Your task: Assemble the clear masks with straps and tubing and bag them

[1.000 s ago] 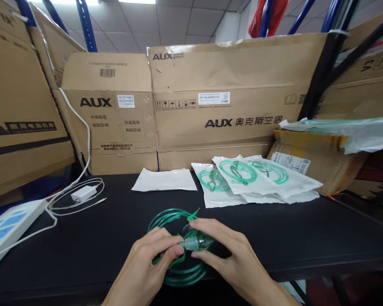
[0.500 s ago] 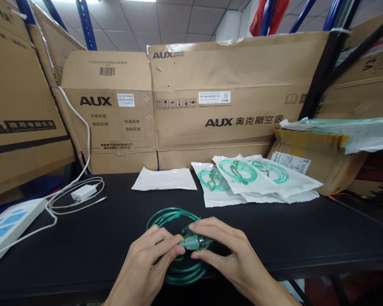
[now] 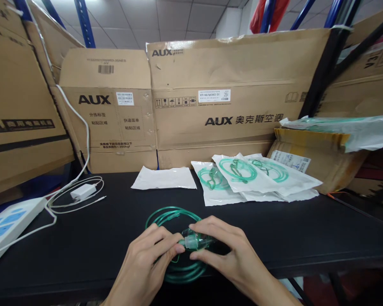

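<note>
Near the table's front edge, my left hand [image 3: 150,259] pinches the tube end of a clear green-tinted plastic mask [image 3: 193,242] between thumb and fingers. My right hand [image 3: 232,250] grips the mask's body from the right, thumb below and fingers above. The mask's connector shows between the two hands, and part of the body is hidden by my right fingers. A coil of green tubing [image 3: 187,276] lies under and behind the hands, its upper loops resting on the black table [image 3: 115,233].
White packets with green tubing [image 3: 239,172] overlap at the back right, beside a cardboard box [image 3: 309,157] with another packet on top. A flat white packet [image 3: 164,177] lies at the back middle. At left are a power strip [image 3: 12,225], a white adapter [image 3: 83,192] and loose cables.
The view has shifted very slightly. Both hands keep nearly the same places and grips, with the mask turned only a little between them.
</note>
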`<state>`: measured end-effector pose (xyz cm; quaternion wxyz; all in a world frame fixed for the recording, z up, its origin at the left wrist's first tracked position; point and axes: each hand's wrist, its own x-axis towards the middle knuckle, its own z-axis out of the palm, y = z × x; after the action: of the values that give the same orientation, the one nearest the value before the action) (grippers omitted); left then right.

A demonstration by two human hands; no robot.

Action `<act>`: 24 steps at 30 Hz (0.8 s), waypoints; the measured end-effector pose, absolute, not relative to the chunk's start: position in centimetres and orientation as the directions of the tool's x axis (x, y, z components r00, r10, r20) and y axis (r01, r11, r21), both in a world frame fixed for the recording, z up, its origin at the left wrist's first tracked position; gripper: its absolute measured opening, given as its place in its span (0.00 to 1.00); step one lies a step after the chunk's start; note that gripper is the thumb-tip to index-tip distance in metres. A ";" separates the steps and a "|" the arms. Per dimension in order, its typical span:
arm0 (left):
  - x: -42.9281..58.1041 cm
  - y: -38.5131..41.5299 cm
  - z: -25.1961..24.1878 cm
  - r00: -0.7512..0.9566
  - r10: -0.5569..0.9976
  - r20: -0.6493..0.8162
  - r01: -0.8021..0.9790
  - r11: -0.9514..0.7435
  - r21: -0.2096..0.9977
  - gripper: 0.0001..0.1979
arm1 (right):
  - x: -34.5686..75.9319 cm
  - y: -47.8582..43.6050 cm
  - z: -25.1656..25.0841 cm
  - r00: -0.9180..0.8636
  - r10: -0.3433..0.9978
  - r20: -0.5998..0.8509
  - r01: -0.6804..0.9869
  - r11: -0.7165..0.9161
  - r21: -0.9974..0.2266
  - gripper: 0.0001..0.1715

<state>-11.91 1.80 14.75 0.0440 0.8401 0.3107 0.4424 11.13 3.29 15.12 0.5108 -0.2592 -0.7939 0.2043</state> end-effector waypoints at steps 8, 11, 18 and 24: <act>-11.7 1.7 14.6 0.393 0.562 0.727 0.508 -0.792 0.338 0.08 | 11.2 3.1 15.9 -0.335 0.695 0.636 0.224 0.715 -0.663 0.23; -11.4 1.6 14.5 0.353 0.585 0.730 0.524 -0.770 0.364 0.07 | 11.2 3.0 16.4 -0.329 0.772 0.544 0.269 0.629 -0.730 0.20; -11.2 1.6 14.8 0.315 0.623 0.716 0.513 -0.747 0.423 0.08 | 11.3 2.8 17.0 -0.311 0.825 0.471 0.287 0.555 -0.781 0.17; -11.4 1.7 14.5 0.296 0.609 0.736 0.520 -0.749 0.411 0.07 | 11.2 2.9 16.6 -0.313 0.795 0.520 0.273 0.599 -0.752 0.19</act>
<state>-11.38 1.67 14.45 0.0465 0.8037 0.3513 0.4780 11.19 2.86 16.58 0.4696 -0.3508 -0.7611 0.2778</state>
